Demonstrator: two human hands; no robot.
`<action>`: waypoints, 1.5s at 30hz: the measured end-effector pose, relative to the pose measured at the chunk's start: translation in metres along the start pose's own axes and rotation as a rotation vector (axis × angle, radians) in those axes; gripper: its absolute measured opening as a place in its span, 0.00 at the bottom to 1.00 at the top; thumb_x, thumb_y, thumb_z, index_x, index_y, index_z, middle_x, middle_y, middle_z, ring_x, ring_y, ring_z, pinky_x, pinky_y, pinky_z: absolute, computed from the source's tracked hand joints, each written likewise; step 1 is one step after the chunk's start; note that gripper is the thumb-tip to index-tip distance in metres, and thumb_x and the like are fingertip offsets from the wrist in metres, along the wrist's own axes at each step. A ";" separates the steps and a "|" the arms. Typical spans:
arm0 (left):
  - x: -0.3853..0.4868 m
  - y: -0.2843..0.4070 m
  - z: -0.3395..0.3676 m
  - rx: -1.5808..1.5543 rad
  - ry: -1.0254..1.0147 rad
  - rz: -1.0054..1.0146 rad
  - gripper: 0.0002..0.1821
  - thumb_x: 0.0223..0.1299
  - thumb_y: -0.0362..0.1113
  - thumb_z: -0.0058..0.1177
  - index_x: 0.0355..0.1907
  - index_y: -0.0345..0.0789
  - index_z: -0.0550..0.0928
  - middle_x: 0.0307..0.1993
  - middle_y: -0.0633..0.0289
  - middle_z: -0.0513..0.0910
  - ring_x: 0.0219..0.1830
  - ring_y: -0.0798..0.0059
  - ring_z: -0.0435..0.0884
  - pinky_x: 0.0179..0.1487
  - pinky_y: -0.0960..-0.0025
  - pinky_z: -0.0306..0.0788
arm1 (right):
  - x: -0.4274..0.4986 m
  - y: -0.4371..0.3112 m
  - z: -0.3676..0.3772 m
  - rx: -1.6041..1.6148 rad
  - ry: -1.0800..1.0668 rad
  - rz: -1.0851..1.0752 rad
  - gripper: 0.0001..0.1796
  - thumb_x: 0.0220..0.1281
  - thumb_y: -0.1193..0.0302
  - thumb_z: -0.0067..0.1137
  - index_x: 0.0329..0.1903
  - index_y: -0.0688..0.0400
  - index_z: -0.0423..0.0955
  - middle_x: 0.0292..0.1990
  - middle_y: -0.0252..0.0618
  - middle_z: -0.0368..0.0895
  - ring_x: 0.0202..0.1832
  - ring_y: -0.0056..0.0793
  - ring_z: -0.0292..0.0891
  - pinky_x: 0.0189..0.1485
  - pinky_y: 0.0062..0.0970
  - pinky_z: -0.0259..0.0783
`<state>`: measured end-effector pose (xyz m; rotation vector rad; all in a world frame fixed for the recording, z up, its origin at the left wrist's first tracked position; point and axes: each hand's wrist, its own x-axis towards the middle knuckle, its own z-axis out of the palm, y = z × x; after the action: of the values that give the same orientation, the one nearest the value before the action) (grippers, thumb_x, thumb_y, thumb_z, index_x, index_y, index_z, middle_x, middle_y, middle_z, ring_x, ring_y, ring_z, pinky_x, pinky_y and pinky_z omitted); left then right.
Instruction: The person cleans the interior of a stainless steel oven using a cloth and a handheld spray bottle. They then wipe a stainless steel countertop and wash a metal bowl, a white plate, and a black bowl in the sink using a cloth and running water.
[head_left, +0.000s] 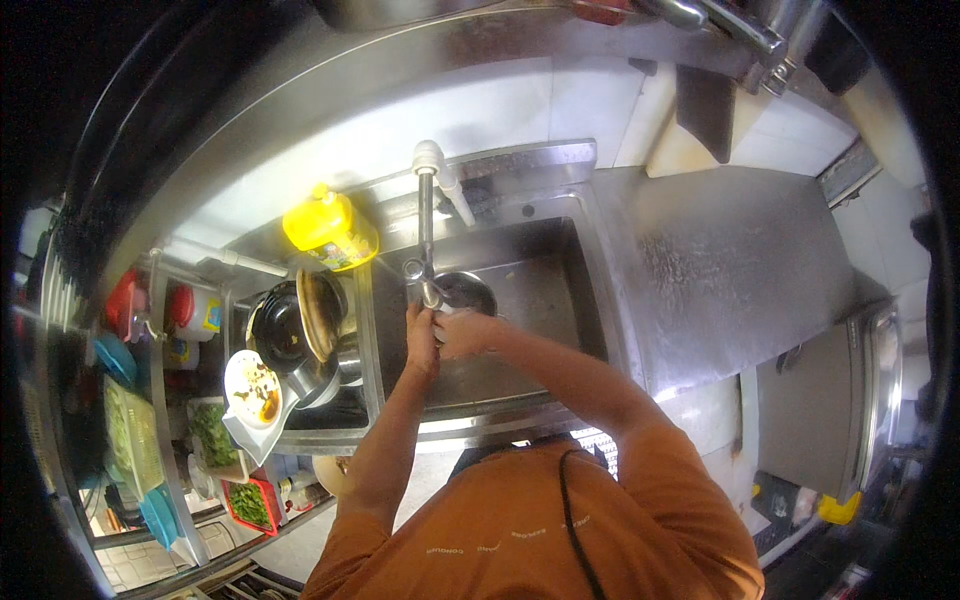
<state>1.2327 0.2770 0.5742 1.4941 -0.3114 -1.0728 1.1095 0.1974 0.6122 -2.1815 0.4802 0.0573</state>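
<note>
Both hands are together over the left part of a stainless steel sink (525, 262), just below the end of a metal faucet (426, 217). My left hand (421, 341) is upright with its fingers close to the spout. My right hand (466, 332) reaches in from the right and meets the left hand. A small whitish thing shows between the fingers; what it is and which hand holds it cannot be made out. Behind the hands, a round metal bowl or pot (471, 291) lies in the sink, partly covered by them.
Left of the sink, dark pans (281, 326) and bowls are stacked in a second basin, with a food-soiled white plate (253, 390) at its edge. A yellow plastic bottle (330, 229) stands behind. Shelves with vegetable baskets (214, 439) are at the far left; a steel counter (720, 262) extends right.
</note>
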 end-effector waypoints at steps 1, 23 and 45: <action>0.000 -0.001 0.001 0.051 -0.069 -0.015 0.32 0.58 0.42 0.45 0.65 0.35 0.58 0.57 0.51 0.66 0.52 0.64 0.71 0.48 0.65 0.71 | 0.002 0.000 -0.003 -0.014 -0.082 0.077 0.28 0.43 0.59 0.61 0.47 0.65 0.71 0.42 0.56 0.77 0.46 0.48 0.74 0.48 0.39 0.70; -0.003 0.009 0.019 0.221 -0.034 0.124 0.18 0.62 0.44 0.45 0.42 0.29 0.79 0.32 0.63 0.79 0.30 0.80 0.75 0.30 0.77 0.68 | 0.007 -0.016 -0.027 -0.484 -0.190 0.392 0.15 0.56 0.66 0.49 0.42 0.61 0.76 0.38 0.50 0.80 0.44 0.41 0.76 0.45 0.40 0.68; -0.017 0.010 0.032 -0.028 -0.017 -0.137 0.25 0.58 0.48 0.47 0.50 0.30 0.71 0.36 0.53 0.78 0.30 0.61 0.81 0.25 0.62 0.78 | 0.006 0.015 -0.037 -0.597 0.122 -0.164 0.17 0.54 0.68 0.50 0.45 0.61 0.75 0.37 0.53 0.79 0.47 0.46 0.74 0.58 0.38 0.63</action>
<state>1.2032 0.2664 0.5945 1.4995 -0.2071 -1.1941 1.1053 0.1585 0.6226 -2.8168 0.3812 -0.0271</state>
